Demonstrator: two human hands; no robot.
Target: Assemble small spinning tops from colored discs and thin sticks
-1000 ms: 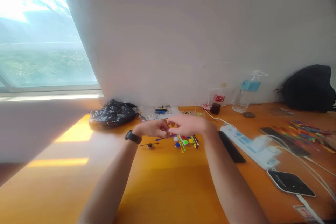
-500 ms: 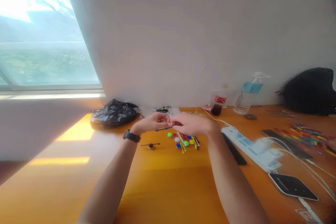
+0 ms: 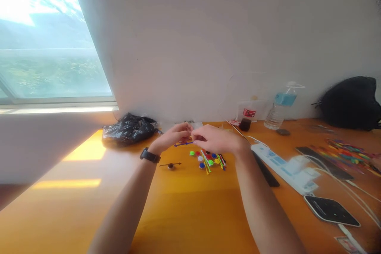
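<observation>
both hands raised, left hand (image 3: 175, 135), right hand (image 3: 216, 139) pinching blue stick (image 3: 182, 143).

Head camera, facing forward-down over desk (image 3: 184, 210), mid-range

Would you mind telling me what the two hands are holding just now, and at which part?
The left hand and right hand meet at their fingertips over a thin blue stick, pinching its right end. It is too small to tell which fingers grip it.
</observation>
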